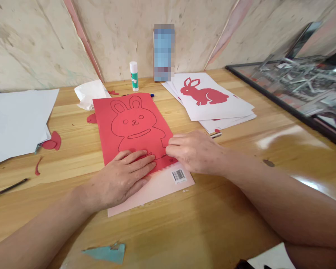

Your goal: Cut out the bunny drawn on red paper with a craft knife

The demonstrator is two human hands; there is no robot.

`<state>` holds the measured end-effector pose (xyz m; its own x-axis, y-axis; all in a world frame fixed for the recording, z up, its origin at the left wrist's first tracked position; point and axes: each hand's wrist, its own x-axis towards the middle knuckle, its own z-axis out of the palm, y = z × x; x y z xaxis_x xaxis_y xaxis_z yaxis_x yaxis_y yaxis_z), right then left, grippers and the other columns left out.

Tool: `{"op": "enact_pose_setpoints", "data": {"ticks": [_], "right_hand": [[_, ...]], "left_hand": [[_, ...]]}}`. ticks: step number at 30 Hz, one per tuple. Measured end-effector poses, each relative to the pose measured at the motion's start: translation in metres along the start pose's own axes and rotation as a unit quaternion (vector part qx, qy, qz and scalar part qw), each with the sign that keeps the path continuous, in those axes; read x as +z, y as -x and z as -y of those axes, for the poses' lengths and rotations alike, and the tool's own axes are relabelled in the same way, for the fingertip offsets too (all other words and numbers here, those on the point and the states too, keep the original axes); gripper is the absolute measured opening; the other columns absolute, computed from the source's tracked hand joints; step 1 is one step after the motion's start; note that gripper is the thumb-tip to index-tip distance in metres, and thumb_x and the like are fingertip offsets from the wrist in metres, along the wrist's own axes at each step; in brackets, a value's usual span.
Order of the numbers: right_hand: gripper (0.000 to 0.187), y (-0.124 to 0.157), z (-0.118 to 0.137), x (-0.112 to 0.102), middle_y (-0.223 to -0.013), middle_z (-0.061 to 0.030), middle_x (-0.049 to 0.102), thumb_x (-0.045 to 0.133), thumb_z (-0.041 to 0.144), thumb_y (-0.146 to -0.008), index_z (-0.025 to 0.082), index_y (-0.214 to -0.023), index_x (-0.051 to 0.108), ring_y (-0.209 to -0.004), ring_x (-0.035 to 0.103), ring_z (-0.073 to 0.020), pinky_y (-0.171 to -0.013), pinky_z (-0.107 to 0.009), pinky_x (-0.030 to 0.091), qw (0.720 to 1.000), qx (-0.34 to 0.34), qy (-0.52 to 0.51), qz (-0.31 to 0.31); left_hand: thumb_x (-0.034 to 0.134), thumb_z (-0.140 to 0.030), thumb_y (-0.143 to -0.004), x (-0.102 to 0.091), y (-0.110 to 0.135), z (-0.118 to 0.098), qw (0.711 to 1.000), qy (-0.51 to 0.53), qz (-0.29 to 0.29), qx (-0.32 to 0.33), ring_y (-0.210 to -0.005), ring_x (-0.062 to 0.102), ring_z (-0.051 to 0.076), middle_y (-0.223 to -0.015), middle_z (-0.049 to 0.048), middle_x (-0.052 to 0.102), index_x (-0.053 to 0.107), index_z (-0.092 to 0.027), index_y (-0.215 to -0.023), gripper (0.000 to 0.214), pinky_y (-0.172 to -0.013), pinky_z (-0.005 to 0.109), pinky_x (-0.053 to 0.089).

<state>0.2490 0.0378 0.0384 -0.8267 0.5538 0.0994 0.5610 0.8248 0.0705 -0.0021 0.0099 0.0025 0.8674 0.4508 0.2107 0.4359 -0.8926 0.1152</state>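
A sheet of red paper bears a rabbit drawn in dark outline, with a slit-like shape under its head. It rests on a pale pink booklet with a barcode label. Fingers stretched out, my left hand lies flat on the lower part of the sheet. Closed in a pinch, my right hand is at the sheet's lower right edge with a slim craft knife. The knife's thin tip touches the drawn line near the rabbit's foot, and its silver end sticks out behind my hand; the middle is hidden.
Behind the sheet stand a glue stick and a blurred phone against the wall. A red rabbit cutout lies on white sheets at right. White paper, red scraps, crumpled tissue and a teal scrap surround it.
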Motion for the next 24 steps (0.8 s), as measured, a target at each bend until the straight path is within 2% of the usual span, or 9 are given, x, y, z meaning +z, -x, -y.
{"op": "enact_pose_setpoints", "data": {"ticks": [15,24], "right_hand": [[0.019,0.0013,0.0004,-0.0001,-0.061,-0.002,0.05,0.043,0.004,-0.074,0.016,-0.067,0.055,-0.062,0.038,-0.0138,-0.051,-0.029,0.013,1.0,0.003,-0.006,-0.021],[0.015,0.0001,0.0017,0.0046,-0.064,-0.0028,0.053,0.047,0.005,-0.072,0.016,-0.069,0.056,-0.063,0.04,-0.0139,-0.051,-0.029,0.012,1.0,0.01,-0.011,0.009]], "left_hand": [[0.034,-0.03,-0.1,-0.0003,0.0,0.0,1.0,-0.011,-0.003,0.003,-0.128,0.042,0.026,-0.138,0.0054,0.05,0.046,-0.016,-0.134,0.039,-0.099,0.042,0.033],[0.035,-0.03,-0.1,0.0002,0.0,0.0004,1.0,-0.006,-0.003,0.002,-0.128,0.041,0.026,-0.138,0.0057,0.05,0.046,-0.017,-0.135,0.039,-0.1,0.043,0.033]]}}
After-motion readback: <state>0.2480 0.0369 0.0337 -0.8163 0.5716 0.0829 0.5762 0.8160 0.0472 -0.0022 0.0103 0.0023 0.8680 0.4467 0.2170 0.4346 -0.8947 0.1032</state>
